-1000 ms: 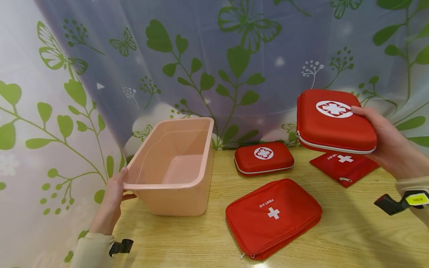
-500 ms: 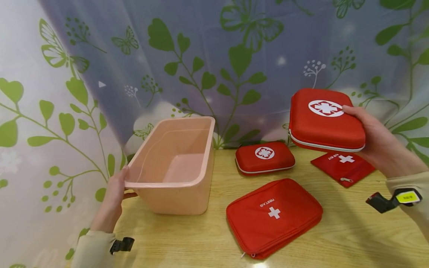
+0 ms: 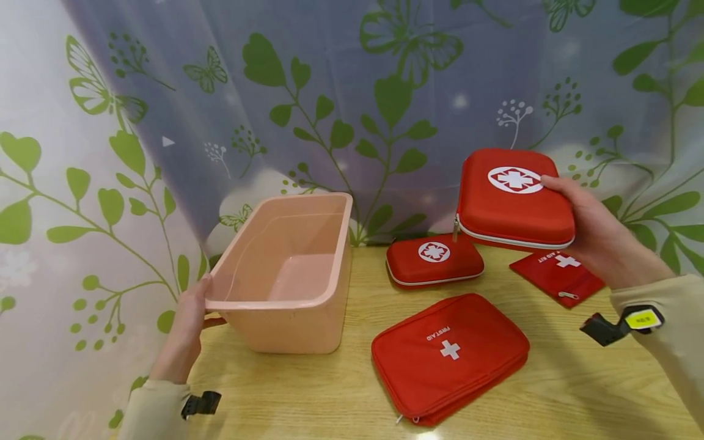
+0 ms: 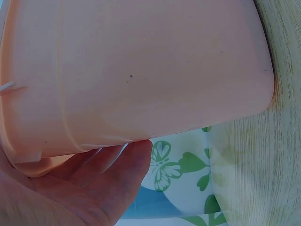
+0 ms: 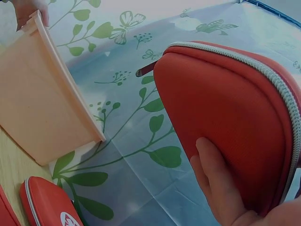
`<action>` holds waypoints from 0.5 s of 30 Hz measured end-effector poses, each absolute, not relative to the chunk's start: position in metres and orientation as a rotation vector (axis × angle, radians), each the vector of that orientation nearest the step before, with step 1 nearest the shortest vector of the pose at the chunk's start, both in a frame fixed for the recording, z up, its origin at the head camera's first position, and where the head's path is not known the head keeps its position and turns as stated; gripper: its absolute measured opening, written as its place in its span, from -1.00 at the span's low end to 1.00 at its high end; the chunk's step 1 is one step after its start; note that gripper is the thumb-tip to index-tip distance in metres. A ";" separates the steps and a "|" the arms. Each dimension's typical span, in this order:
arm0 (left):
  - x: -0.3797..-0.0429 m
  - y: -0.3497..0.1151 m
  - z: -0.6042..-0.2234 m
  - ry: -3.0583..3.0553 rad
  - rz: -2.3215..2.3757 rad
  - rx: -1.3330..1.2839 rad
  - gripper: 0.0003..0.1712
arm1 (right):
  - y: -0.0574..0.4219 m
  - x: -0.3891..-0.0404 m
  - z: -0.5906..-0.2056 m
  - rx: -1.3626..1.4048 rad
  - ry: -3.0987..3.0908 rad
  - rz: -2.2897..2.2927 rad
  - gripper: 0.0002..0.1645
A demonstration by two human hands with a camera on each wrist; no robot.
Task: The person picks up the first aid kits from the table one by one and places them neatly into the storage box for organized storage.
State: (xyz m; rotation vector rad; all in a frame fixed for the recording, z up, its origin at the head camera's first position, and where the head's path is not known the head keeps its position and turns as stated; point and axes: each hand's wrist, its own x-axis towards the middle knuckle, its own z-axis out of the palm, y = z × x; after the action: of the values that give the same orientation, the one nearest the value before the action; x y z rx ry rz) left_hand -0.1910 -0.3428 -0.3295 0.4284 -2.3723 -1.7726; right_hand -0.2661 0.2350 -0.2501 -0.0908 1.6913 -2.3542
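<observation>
A red hard-shell first aid case (image 3: 514, 211) with a white emblem hangs above the table, gripped at its right side by my right hand (image 3: 596, 229). The thumb lies on its top; in the right wrist view the fingers (image 5: 216, 179) spread under its base. Its white zipper is closed. At the left, my left hand (image 3: 184, 330) holds the rim of a peach plastic bin (image 3: 297, 304) at its near left corner. The left wrist view shows the fingers (image 4: 127, 162) against the bin's outer wall. Nothing lies on the part of the bin's floor that shows.
On the wooden table (image 3: 286, 391) lie a smaller red hard case (image 3: 456, 260) by the curtain, a soft red first aid bag (image 3: 473, 330) in front, and a flat red pouch (image 3: 555, 278) partly under the held case in view. A patterned curtain (image 3: 330, 73) closes off the back.
My right hand has carried the red hard-shell case steadily leftward, toward the smaller case and the bin. My left hand and the bin have stayed in place.
</observation>
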 end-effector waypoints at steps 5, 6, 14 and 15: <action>-0.192 -0.344 -0.330 -2.363 -1.779 0.434 -0.22 | 0.227 -0.267 -0.253 -0.118 1.721 -2.359 -0.28; -0.192 -0.344 -0.330 -2.360 -1.782 0.433 -0.22 | 0.225 -0.268 -0.254 -0.125 1.717 -2.367 -0.28; -0.192 -0.344 -0.330 -2.359 -1.787 0.436 -0.23 | 0.213 -0.272 -0.257 -0.142 1.709 -2.365 -0.17; -0.192 -0.344 -0.330 -2.363 -1.783 0.436 -0.23 | 0.211 -0.272 -0.257 -0.149 1.711 -2.363 -0.16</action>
State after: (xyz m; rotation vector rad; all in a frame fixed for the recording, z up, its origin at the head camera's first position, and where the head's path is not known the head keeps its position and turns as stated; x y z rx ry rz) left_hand -0.1919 -0.3439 -0.3305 0.4360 -2.3630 -1.7833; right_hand -0.2723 0.2112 -0.2568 -0.1494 1.7106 -2.3628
